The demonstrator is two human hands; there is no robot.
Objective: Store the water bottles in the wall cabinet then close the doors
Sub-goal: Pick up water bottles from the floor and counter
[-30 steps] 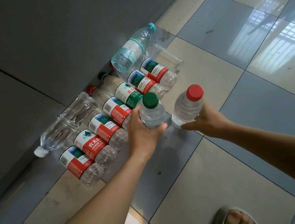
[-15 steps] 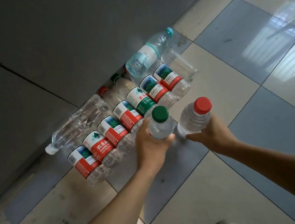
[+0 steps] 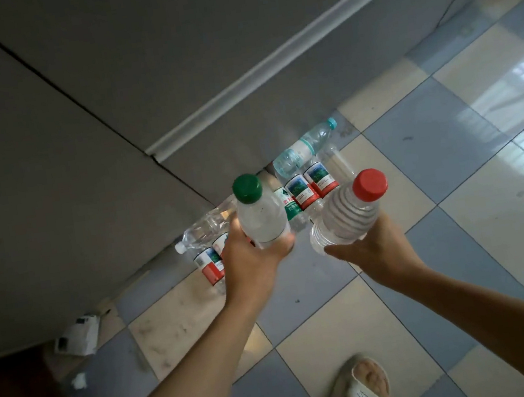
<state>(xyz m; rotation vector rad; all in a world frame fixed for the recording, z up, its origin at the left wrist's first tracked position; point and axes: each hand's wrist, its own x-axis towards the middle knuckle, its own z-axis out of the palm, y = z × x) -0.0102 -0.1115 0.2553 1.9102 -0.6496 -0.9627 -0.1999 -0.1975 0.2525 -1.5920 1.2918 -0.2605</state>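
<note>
Bottles are in hand and clear of the floor: the left hand [image 3: 249,260] has its grip curled round the lower body of a clear plastic water bottle with a green screw cap [image 3: 257,214], and the right hand [image 3: 370,245] cradles and grips from beneath a ribbed clear plastic bottle with a red cap [image 3: 350,211], both caps pointing up toward the camera. By my reading this is the carry step, two bottles picked and the cabinet not yet reached; no open cabinet door shows in view, so the next move probably calls for raising both bottles to the cabinet, with one grip perhaps needing to free itself to open a door first. Beyond and below the two grips, the remaining red-labelled and green-labelled clear bottles [image 3: 308,188] lie in a row on the floor against the foot of a grey panelled wall [image 3: 103,86], with an unlabelled clear bottle with a white cap [image 3: 203,230] lying to the left of the left grip and a pale blue-capped bottle [image 3: 306,150] resting across the far end. Underfoot is a glossy floor of blue and cream tiles [image 3: 456,204], scuffed near the wall and reflecting a window. Crumpled white paper scraps [image 3: 78,335] lie nearer the person and left of the left forearm, and a foot in a beige sandal [image 3: 359,386] stands below the right grip.
</note>
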